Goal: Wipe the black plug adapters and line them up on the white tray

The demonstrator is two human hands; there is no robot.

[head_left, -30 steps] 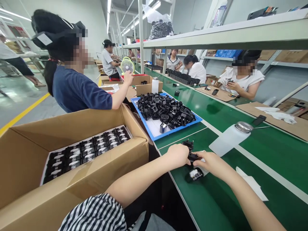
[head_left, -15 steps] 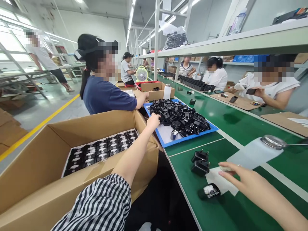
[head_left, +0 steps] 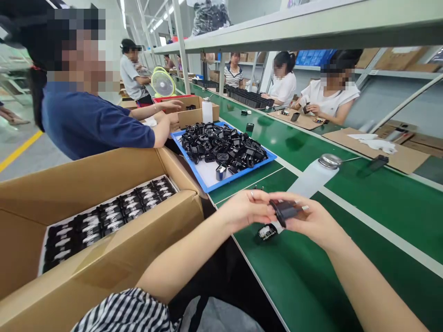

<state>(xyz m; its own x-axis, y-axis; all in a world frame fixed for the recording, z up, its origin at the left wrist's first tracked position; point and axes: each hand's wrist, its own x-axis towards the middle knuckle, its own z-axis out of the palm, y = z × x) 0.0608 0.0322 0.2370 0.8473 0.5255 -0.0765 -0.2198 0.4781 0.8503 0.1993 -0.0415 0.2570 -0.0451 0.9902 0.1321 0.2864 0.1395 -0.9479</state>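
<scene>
Carton of packed adapters (head_left: 104, 216) sat at left. Left hand (head_left: 247, 212) and right hand (head_left: 308, 219) both pinched one black adapter (head_left: 284, 210) above the green bench (head_left: 346, 258). Looked like the inspection step; a steady turn comes next.

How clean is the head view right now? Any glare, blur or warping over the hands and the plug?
Head view: wide-angle warping bends the shelf rail and stretches the cardboard box at the edges; ceiling lights put soft glare on the green belt; the left hand, right hand and black plug are sharp, evenly lit, with little shadow.
</scene>
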